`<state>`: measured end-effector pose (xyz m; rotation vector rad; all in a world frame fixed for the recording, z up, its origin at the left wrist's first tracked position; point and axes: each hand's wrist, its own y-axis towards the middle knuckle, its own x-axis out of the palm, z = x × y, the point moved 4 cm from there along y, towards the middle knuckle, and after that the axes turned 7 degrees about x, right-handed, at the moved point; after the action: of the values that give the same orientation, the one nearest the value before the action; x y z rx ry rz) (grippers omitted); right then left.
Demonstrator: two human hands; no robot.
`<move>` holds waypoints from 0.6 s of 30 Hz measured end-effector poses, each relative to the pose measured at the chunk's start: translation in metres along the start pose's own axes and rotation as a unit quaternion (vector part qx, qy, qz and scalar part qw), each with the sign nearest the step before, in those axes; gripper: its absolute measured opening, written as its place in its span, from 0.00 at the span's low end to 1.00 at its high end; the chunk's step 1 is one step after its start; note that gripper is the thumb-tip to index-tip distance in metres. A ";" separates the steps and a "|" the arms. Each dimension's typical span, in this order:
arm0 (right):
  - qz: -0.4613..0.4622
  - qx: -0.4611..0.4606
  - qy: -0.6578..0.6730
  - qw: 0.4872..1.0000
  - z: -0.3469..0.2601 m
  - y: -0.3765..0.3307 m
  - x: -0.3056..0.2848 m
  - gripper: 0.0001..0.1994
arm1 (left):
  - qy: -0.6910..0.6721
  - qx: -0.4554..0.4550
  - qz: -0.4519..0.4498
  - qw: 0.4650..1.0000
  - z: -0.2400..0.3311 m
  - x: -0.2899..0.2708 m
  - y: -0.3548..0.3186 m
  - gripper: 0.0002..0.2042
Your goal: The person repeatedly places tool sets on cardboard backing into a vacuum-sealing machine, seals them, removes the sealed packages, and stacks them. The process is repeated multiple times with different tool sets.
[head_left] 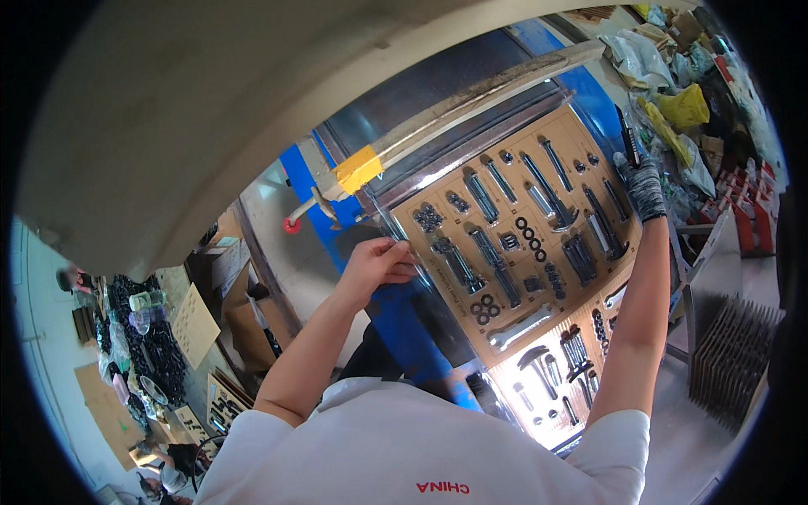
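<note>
Overhead, a broad beige housing (194, 101), out of focus, is hung above a blue-edged table (404, 324). Below it, the wearer's white shirt (404, 429) is shown at the table's near side. Along the table, a brown cardboard sheet (562, 126) is laid out, its rows of dark bolts, sockets and fittings covered by glossy clear film. Four black rings (530, 239) are lined up near its middle, and a silver wrench (520, 328) is set across its near end. Beyond that end, toward the table's near right corner, a second loaded sheet (505, 370) is washed out by bright light.

At the table's left edge, the bare left hand (381, 269) is seen with its fingers curled and its thumb drawn toward the forefinger beside the film's border; whether the film is pinched cannot be told. At the right edge, toward the far corner, a slim black tool (629, 139) is grasped upright by the right hand (644, 185), which is covered by a grey glove.

Above the table's far side, a long beam (488, 103) is crossed at a slant, its left end fitted with a yellow block (359, 170); a red knob (291, 225) is seen nearby. Off the right edge, plastic bags (640, 61) are heaped and ribbed grey panels (732, 362) are stacked.
</note>
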<state>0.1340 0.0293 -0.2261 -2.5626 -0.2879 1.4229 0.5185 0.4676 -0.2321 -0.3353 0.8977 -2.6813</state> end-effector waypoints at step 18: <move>0.052 -0.117 -0.165 0.978 -0.255 -0.177 0.150 0.21 | 0.168 0.352 0.278 0.878 0.095 -0.145 -0.042 0.13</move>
<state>0.4161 0.2191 -0.1696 -2.5392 -0.3970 1.9645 0.6744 0.4980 -0.1502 0.4928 0.0075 -2.3175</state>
